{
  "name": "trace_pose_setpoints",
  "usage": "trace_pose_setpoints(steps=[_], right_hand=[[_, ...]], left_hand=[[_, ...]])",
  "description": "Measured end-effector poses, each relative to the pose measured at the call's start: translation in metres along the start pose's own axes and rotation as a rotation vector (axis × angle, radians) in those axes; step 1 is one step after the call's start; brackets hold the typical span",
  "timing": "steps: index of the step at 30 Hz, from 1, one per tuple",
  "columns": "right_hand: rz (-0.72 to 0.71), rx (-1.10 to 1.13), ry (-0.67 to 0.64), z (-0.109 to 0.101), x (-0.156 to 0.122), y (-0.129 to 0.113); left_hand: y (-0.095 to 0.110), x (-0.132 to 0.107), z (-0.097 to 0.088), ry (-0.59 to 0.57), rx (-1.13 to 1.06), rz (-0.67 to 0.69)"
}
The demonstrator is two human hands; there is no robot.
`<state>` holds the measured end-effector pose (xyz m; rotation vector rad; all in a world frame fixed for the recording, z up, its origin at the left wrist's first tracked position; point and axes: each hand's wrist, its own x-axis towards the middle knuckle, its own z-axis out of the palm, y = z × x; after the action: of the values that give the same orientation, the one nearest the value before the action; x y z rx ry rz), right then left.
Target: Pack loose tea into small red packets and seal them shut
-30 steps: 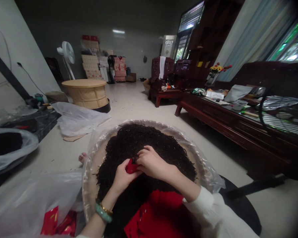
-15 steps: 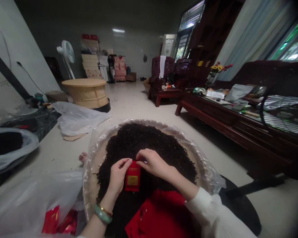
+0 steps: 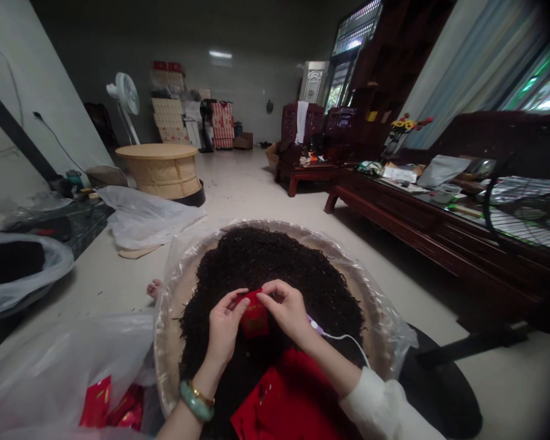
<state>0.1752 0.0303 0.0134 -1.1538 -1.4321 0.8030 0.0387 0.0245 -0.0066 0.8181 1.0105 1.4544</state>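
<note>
Between my two hands hangs a small red packet (image 3: pixel 255 321) with faint gold print, held by its top edge. My left hand (image 3: pixel 225 321) pinches the upper left corner, thumb in front. My right hand (image 3: pixel 286 308) grips the upper right corner with thumb and fingers. Beneath lies a heap of dark, twisted dried leaves (image 3: pixel 275 256) in a wide round basket (image 3: pixel 162 366) lined with clear plastic. A pile of red packets (image 3: pixel 297 403) rests on the near side of the leaves. Partly behind my right wrist is a purple device (image 3: pixel 316 325) with a white cord.
At lower left, a clear plastic bag (image 3: pixel 59 366) holds several shiny red packets (image 3: pixel 96 402). Another plastic-lined container (image 3: pixel 57 269) of dark stuff stands far left. A dark wooden table (image 3: pixel 407 229) runs along the right, and a black round base (image 3: pixel 440 391) sits beside the basket.
The packet has tilted and risen slightly to the right, its gold panel now less plain. Both hands shifted slightly right. More of the purple device and its cord shows past my right wrist.
</note>
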Motion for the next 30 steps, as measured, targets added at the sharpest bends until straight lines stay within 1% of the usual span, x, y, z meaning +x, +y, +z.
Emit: trace_pose_setpoints(steps=[2,4,7,9,11,16,18,20,24,27,30], right_hand=[[-0.042,-0.010,-0.014,-0.003,0.000,-0.001],[-0.076,-0.008,-0.059,-0.006,0.001,-0.002],[-0.104,0.004,-0.112,-0.011,0.003,-0.003],[-0.091,0.013,-0.123,-0.012,0.003,-0.004],[-0.067,0.017,-0.120,-0.011,0.002,-0.006],[-0.038,-0.063,-0.055,-0.005,-0.004,-0.010],[-0.003,-0.067,-0.054,-0.004,-0.006,-0.011],[0.017,-0.069,-0.072,-0.005,-0.007,-0.011],[0.018,-0.055,-0.166,-0.010,-0.005,-0.010],[-0.011,-0.049,-0.171,-0.014,-0.002,-0.008],[0.037,-0.007,-0.199,-0.017,0.001,-0.008]], left_hand=[[0.001,-0.002,0.000,-0.044,0.045,-0.044],[0.003,-0.003,0.000,-0.071,0.057,-0.070],[0.009,-0.004,0.001,-0.107,0.013,-0.100],[0.012,-0.004,0.002,-0.119,-0.021,-0.122],[0.015,-0.004,0.003,-0.107,-0.045,-0.133],[0.012,-0.005,0.006,-0.011,-0.058,-0.089],[0.010,-0.006,0.007,-0.004,-0.050,-0.079],[0.009,-0.007,0.007,-0.023,-0.019,-0.077],[0.011,-0.008,0.004,-0.093,0.077,-0.096],[0.013,-0.008,0.002,-0.147,0.103,-0.148],[0.014,-0.007,0.002,-0.183,0.109,-0.183]])
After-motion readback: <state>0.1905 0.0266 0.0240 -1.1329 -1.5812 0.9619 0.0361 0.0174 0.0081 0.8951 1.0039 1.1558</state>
